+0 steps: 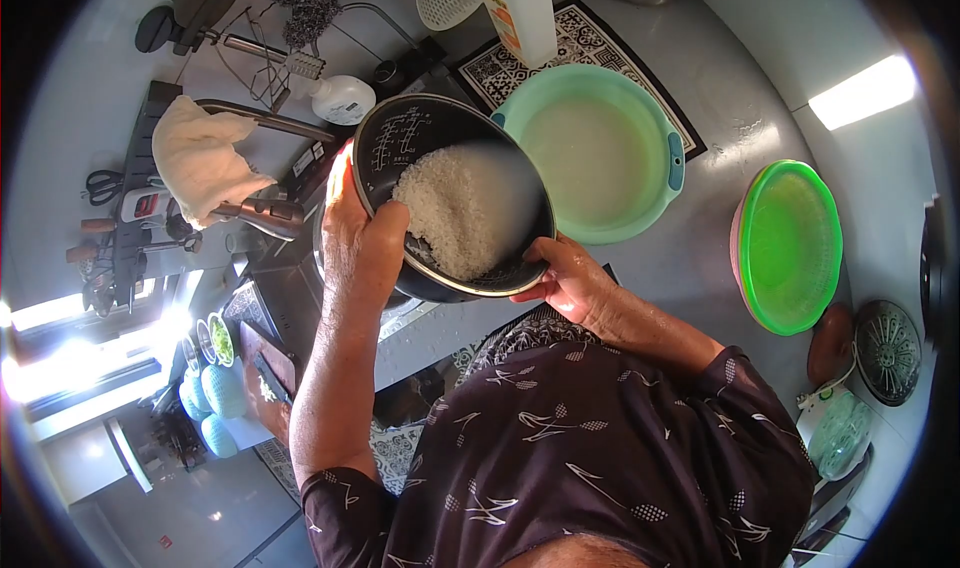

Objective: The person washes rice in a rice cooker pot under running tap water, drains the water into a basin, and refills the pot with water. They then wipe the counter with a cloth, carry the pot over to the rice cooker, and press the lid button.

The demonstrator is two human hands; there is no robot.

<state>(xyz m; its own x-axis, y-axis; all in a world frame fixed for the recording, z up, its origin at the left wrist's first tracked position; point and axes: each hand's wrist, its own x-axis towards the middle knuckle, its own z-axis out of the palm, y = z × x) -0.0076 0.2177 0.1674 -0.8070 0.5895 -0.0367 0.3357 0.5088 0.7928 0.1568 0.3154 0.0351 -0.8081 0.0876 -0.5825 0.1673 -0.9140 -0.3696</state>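
Observation:
Both my hands hold a dark rice cooker pot [385, 153], tilted to the right toward a green basin. Wet white rice [445, 203] lies in the pot, with cloudy water [510, 188] gathered along its right side. My left hand [365, 218] grips the pot's left rim, thumb over the edge. On the lower right rim, my right hand [570, 283] has its fingers wrapped round the edge. The light green basin [655, 113] stands just beyond the pot and contains cloudy whitish water [590, 158]. No stream between pot and basin can be made out.
Under the basin is a patterned mat [590, 33], with a white jug [520, 18] standing on it. To the right sits a bright green colander [790, 248]. A faucet [265, 213] with a cloth [200, 158] draped over it is at left, near a white bottle [343, 100].

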